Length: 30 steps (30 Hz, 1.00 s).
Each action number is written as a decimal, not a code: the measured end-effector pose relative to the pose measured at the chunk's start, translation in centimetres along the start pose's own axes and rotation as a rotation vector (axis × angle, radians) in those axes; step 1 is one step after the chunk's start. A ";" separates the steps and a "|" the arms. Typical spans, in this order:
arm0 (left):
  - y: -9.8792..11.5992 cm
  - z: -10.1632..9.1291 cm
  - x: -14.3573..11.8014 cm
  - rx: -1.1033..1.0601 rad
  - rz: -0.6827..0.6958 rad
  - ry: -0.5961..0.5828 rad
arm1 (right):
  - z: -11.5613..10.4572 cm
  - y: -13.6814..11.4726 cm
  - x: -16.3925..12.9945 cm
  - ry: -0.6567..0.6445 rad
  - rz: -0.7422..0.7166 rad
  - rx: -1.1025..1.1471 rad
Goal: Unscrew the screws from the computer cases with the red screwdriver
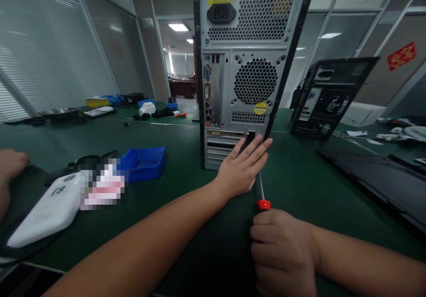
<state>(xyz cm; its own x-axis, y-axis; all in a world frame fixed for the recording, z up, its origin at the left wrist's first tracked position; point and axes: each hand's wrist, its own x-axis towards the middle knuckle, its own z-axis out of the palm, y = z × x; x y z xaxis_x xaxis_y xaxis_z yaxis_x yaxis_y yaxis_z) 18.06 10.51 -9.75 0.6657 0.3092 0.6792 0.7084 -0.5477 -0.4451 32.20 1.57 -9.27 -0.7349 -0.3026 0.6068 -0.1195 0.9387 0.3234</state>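
A computer tower (226,93) stands upright on the green table, its metal back panel facing me. My left hand (244,164) lies against the lower right of that panel, over the expansion slots, with fingers stretched out. Lower down, my right hand (282,248) is wrapped round the handle of a screwdriver (262,188) with a red collar. Its shaft points up toward the tower and passes beside my left palm. The screwdriver's tip is hidden behind my left hand, so I cannot tell what it touches.
A blue tray (143,164) and a white power bank-like device (46,208) lie to the left. Another person's hand (13,161) rests at the left edge. To the right are a second computer tower (328,97) and a flat black panel (372,186). Small parts lie further back.
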 end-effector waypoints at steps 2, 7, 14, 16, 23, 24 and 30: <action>0.0 0.0 0.0 -0.005 -0.002 -0.002 | -0.1 -0.1 0.3 0.013 0.039 -0.033; 0.0 0.0 0.1 -0.016 0.001 -0.009 | 0.0 -0.5 0.8 0.039 0.133 -0.109; 0.0 0.1 0.0 -0.009 0.026 0.005 | -0.2 -0.2 0.8 0.057 0.182 -0.106; -0.1 0.2 0.0 -0.015 0.047 0.015 | -0.1 0.0 0.6 0.120 0.148 -0.123; 0.0 0.2 0.0 -0.022 0.058 -0.001 | -0.6 0.3 0.6 0.121 0.162 -0.088; 0.1 0.2 0.0 -0.020 0.058 -0.005 | -0.7 0.3 0.8 0.114 0.166 -0.095; 0.2 0.3 0.0 -0.017 0.062 0.001 | -0.5 0.3 0.9 0.068 0.192 -0.079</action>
<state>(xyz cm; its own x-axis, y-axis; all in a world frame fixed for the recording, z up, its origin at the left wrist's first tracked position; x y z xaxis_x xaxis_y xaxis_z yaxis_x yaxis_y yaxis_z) 18.26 10.63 -9.94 0.7079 0.2739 0.6511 0.6620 -0.5785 -0.4765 31.83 1.44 -8.27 -0.6920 -0.1324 0.7097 0.0735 0.9650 0.2517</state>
